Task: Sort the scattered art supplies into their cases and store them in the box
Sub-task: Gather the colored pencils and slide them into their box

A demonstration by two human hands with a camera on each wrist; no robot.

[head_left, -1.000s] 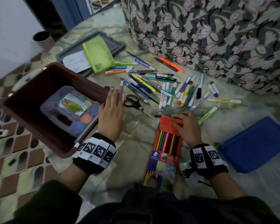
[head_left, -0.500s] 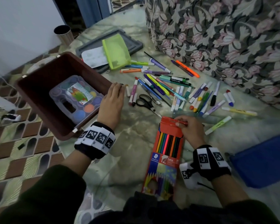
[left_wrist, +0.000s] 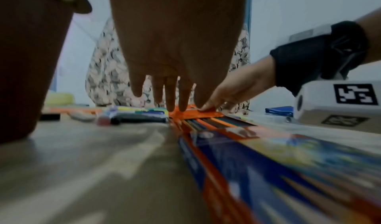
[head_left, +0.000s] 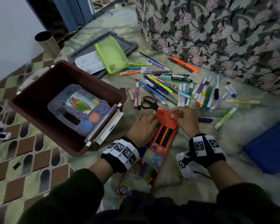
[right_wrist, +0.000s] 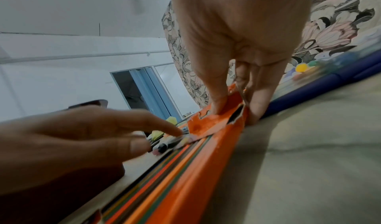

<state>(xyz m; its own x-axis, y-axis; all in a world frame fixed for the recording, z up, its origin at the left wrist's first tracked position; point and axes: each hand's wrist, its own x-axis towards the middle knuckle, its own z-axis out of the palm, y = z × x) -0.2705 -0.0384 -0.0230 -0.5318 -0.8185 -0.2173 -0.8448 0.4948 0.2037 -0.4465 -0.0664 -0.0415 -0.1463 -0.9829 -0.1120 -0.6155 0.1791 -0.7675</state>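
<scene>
- the pencil case point(head_left: 158, 147), an orange and blue cardboard pack of coloured pencils, is lying flat on the pale green floor covering point(head_left: 192, 180) in front of the person, its far end open and its orange flap point(head_left: 166, 118) folded back over the pencil ends.
- the right hand point(head_left: 187, 121) is pinching the flap; in the right wrist view the thumb is pressing on top of it and the fingers point(right_wrist: 258, 103) are curling down beside the pack's end, so this grip is closing on the flap.
- the left hand point(head_left: 143, 126) is lying with fingers nearly straight; its fingertips point(left_wrist: 182, 104) are touching the near-left edge of the flap and holding nothing, a relaxed, unclosed grip.
- the brown box point(head_left: 39, 97) is standing just to the left of the left hand, lid off, with a clear paint set point(head_left: 81, 110) lying inside it.
- beyond the pack, loose markers and pens point(head_left: 171, 88) are lying scattered, with black scissors point(head_left: 149, 102) just past the flap.
- a lime green pouch point(head_left: 111, 54) is resting partly on a grey tray point(head_left: 129, 46) farther back, next to a white palette point(head_left: 87, 63).
- a blue case point(head_left: 268, 147) is sitting to the right, well apart from the pack.
- a floral cloth point(head_left: 217, 29) is hanging behind the pens, and a metal cup point(head_left: 46, 42) is standing near the wall.
</scene>
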